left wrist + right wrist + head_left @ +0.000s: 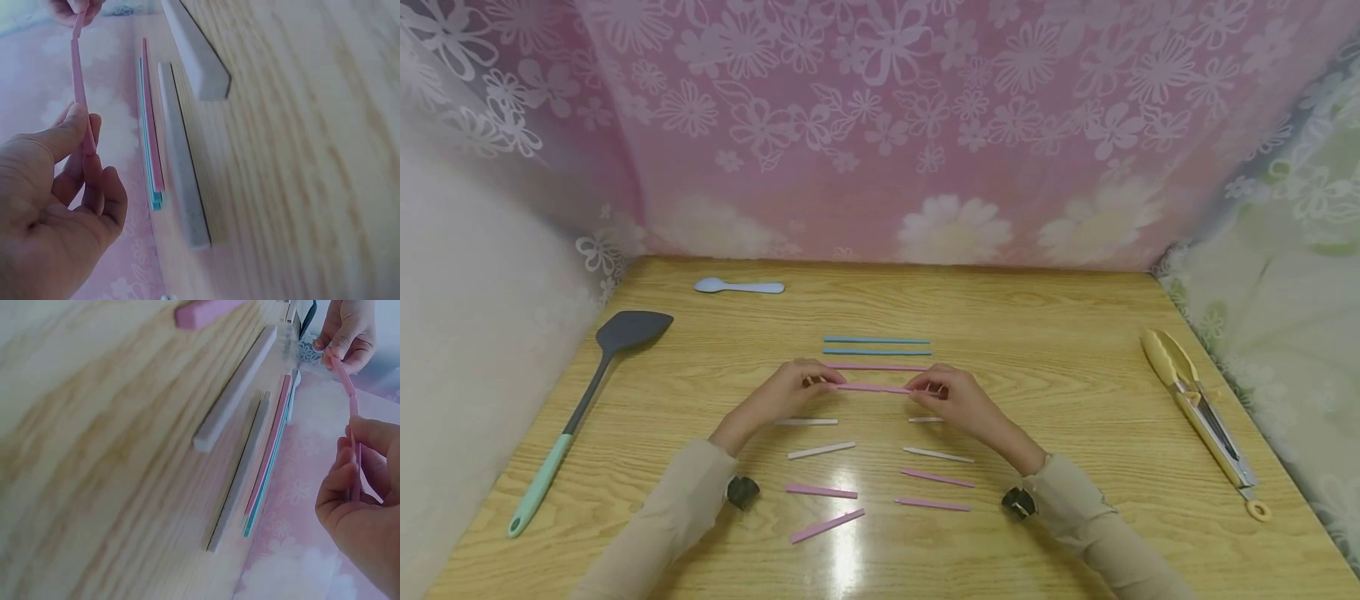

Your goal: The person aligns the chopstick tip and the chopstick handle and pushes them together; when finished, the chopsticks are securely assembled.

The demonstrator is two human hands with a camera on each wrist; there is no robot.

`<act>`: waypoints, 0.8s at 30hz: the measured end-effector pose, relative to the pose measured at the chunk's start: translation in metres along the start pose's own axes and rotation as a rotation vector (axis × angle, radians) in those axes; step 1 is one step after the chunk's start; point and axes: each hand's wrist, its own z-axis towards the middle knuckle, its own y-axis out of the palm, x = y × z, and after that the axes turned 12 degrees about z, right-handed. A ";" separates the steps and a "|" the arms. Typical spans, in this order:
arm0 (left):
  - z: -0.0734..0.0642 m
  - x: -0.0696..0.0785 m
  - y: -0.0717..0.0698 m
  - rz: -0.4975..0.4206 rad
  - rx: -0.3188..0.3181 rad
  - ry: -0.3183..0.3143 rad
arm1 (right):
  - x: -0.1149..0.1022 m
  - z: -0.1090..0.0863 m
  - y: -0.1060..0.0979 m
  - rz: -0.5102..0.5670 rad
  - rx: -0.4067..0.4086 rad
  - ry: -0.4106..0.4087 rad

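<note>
Over the worktop (1037,317), we see left hand (792,385) and right hand (958,403) fingers pinching a pink stick (77,72), right end partly hidden.

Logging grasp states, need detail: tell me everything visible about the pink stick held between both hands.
The pink stick is slim and narrow-sided, with a smooth, matte look; its material can't be told. Near mid-length a joint shows, where two lengths meet slightly offset and at a small angle; whether they are locked together isn't clear. It is held raised off the table, running crosswise between the left hand, which pinches one end portion, and the right hand, which grips the other.
</note>
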 end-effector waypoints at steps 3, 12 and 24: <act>0.000 0.001 0.002 0.004 -0.008 0.032 | 0.001 0.001 0.001 -0.014 -0.004 -0.007; 0.001 0.009 0.006 0.059 -0.032 0.106 | -0.002 0.000 0.003 -0.027 0.007 -0.062; 0.002 0.022 0.007 0.065 0.035 0.126 | -0.007 0.000 0.000 -0.016 0.060 -0.157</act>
